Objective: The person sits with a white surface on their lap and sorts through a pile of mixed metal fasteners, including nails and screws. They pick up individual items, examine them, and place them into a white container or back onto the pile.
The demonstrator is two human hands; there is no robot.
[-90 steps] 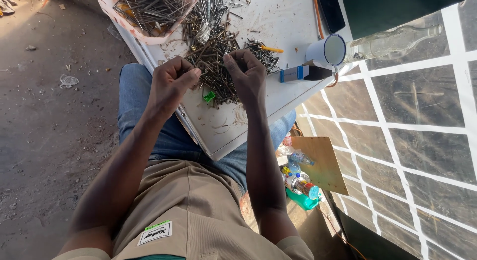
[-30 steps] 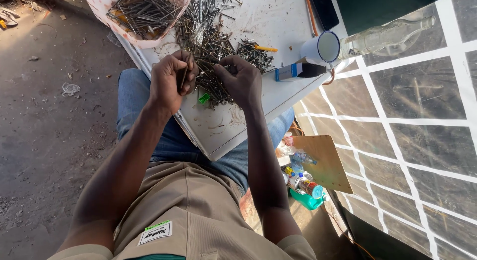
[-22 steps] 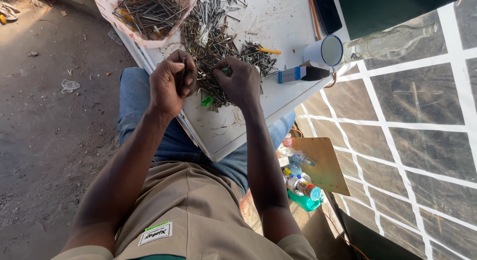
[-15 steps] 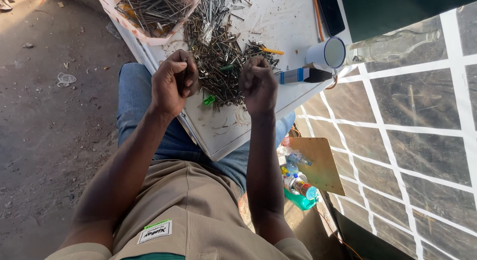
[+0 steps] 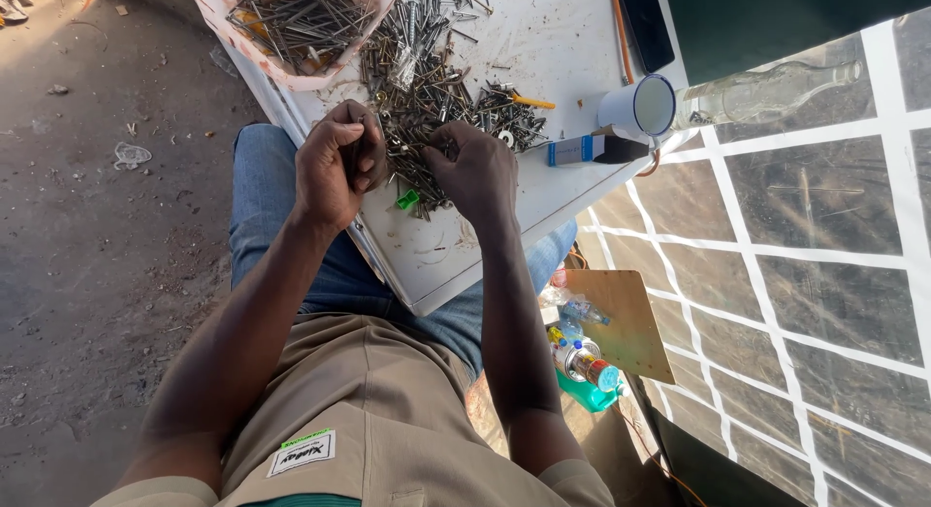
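Note:
A heap of dark mixed nails and screws (image 5: 432, 90) lies on a white board (image 5: 436, 265) resting on my lap. My left hand (image 5: 333, 166) is curled shut around a small bunch of nails at the heap's left edge. My right hand (image 5: 475, 168) rests on the near side of the heap, its fingers pinching into the nails. A small green plastic piece (image 5: 407, 199) lies between my hands. A pale tub of sorted nails (image 5: 305, 27) stands at the board's far left.
A white mug (image 5: 640, 107), a blue and black box (image 5: 593, 149) and a dark phone (image 5: 645, 22) sit on the board's right side. A clear bottle (image 5: 766, 90) lies beyond it. A wooden board (image 5: 626, 323) and small bottles (image 5: 582, 357) lie by my right leg. Dirt ground spreads left.
My right hand drew back toward me for a moment, then returned to the heap. My left hand has stayed curled on its bunch of nails.

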